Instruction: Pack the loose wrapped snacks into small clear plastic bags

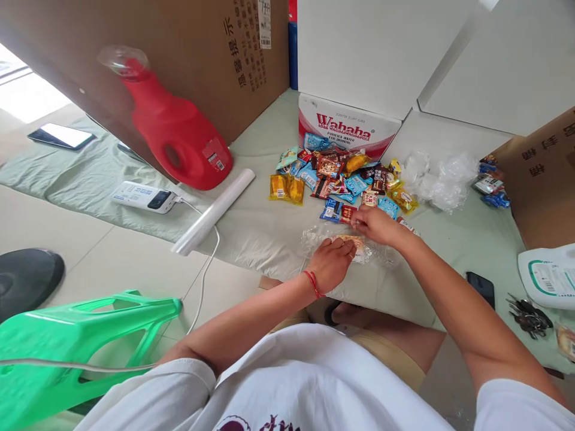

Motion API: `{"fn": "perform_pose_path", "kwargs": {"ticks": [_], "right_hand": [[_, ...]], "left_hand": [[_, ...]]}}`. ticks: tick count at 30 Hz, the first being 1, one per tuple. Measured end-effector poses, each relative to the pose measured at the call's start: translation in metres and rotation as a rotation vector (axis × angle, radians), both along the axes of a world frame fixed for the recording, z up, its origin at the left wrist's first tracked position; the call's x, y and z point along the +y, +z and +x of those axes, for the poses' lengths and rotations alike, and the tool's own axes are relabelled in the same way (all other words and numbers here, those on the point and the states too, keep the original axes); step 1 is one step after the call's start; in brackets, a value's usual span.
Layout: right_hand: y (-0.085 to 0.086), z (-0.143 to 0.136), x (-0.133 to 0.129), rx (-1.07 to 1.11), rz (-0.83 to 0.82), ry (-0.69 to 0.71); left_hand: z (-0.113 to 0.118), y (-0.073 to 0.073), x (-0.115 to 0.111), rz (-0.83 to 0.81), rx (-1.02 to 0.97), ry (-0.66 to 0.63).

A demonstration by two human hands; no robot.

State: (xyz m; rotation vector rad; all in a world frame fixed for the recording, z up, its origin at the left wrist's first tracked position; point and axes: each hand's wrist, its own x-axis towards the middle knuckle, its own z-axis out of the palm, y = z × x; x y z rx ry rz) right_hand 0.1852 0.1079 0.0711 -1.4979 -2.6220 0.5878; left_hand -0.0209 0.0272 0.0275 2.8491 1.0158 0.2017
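A heap of small wrapped snacks (pixel 330 166) lies on the pale green cloth against a Wahaha carton (pixel 350 126). Nearer to me is a clear plastic wrap (pixel 314 237) with light brown food (pixel 357 241) in it. My left hand (pixel 331 263) rests on this food and its wrap, fingers bent and together. Just beyond, my right hand (pixel 372 224) has its fingers pinched at a small red packet (pixel 348 214), beside a blue packet (pixel 331 210) at the heap's near edge. The right fingertips partly cover the red packet.
Left of the heap are a clear film roll (pixel 213 212), a red jug (pixel 179 129) and a white power bank (pixel 144 197) with a cable. Crumpled clear plastic (pixel 442 179), a black phone (pixel 480 288), keys (pixel 530 315) and a white bottle (pixel 550 276) lie on the right.
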Motion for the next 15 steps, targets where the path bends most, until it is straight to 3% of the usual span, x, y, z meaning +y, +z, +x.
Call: {"fn": "perform_pose_path", "kwargs": {"ticks": [3, 8, 12, 15], "right_hand": [[-0.003, -0.001, -0.042, 0.02, 0.038, 0.005], [-0.036, -0.003, -0.09, 0.189, 0.094, -0.092], [-0.056, -0.006, -0.102, 0.326, 0.152, -0.137], [-0.063, -0.012, -0.105, 0.269, 0.201, -0.148]], "left_hand": [[0.001, 0.003, -0.003, -0.021, -0.009, -0.007], [0.001, -0.005, -0.002, -0.131, -0.096, 0.005], [-0.005, -0.02, 0.004, -0.291, -0.416, 0.044], [-0.016, -0.026, 0.007, -0.465, -0.722, 0.09]]}}
